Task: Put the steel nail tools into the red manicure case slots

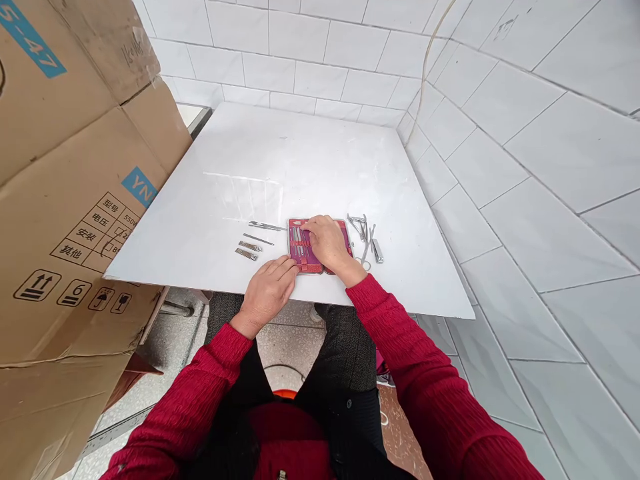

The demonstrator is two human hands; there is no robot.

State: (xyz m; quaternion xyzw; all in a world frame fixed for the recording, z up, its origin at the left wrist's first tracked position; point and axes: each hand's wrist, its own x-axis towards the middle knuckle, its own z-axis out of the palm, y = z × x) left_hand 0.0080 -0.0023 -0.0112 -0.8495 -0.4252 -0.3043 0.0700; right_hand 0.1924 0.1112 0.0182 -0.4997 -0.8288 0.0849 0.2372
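Note:
A red and purple manicure case [311,267] lies spread open on the white table in front of me, with several slim metal tools [300,243] standing in its left half. My left hand [270,287] grips the case's lower left edge, fingers close together. Over the middle of the case is my right hand [327,243], its fingers bent and pinched at the upper ends of the tools; what they hold is hidden. Left of the case lie two nail clippers [249,248], a thin file-like tool [259,239] and slender tools [267,227]. To its right are nippers [357,227], scissors [367,247] and another clipper [377,251].
The white table [320,160] has its near edge just in front of my lap. A large cardboard box [90,220] stands along the left side. Tiled walls [540,200] bound the table at the back and right, with a pale cable [425,73] in the corner.

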